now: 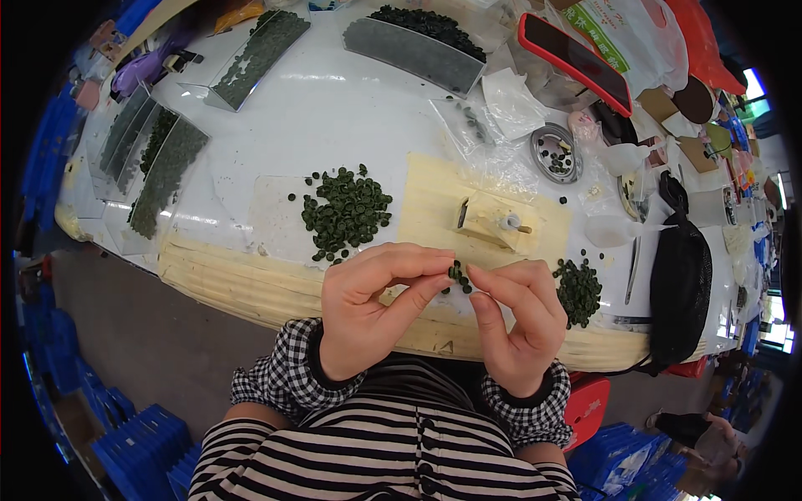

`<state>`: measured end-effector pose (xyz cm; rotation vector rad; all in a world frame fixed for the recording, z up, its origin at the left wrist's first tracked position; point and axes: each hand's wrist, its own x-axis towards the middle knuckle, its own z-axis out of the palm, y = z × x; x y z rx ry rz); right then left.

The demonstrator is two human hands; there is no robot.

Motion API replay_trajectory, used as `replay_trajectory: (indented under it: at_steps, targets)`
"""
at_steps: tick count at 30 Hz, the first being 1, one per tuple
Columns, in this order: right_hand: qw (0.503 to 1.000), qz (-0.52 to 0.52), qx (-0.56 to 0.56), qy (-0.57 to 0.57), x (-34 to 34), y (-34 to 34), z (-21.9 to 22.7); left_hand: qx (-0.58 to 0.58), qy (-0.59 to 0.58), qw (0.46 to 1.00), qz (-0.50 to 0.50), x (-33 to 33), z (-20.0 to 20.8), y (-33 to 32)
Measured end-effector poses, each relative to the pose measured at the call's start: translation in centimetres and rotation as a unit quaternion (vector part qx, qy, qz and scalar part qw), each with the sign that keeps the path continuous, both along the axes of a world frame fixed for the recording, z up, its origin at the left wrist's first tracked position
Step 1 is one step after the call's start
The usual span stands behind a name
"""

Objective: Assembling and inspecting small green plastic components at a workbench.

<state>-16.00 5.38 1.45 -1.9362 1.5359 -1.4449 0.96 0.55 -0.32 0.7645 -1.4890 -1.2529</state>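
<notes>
My left hand (359, 305) is closed in a pinch, with a small dark green round piece (455, 271) at its fingertips. From the other side my right hand (526, 321) comes close, its fingers bent and its index fingertip beside the piece. Whether anything sits in its grip is too small to make out. Beyond my left hand lies a loose pile of dark green round pieces (347, 209). A second, smaller green pile (578, 292) is just right of my right hand. Past my fingertips stands a cream-coloured block (497, 221) with a grey peg on it.
Clear bins of green pieces stand at the left (171, 171), far left (263, 54) and far middle (413, 50). On the right are a red-cased phone (576, 63), a round metal dish (556, 153), tweezers (632, 271) and a black cloth bag (681, 284). A padded cream edge (225, 280) borders the table.
</notes>
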Motion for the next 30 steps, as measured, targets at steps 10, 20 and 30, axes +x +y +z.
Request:
replay_trajectory:
  at_steps: [10, 20, 30]
  targets:
    - [1.0, 0.02, 0.007, -0.006, 0.15, -0.23, -0.18, -0.013, -0.006, 1.0, -0.002, -0.06, -0.04, -0.14]
    - [1.0, 0.02, 0.003, -0.004, 0.21, -0.24, -0.27, -0.011, -0.014, 1.0, -0.008, 0.01, 0.09, -0.14]
    - [1.0, 0.026, -0.012, 0.008, 0.25, -0.33, -0.33, -0.001, -0.01, 1.0, -0.007, -0.05, 0.03, -0.16]
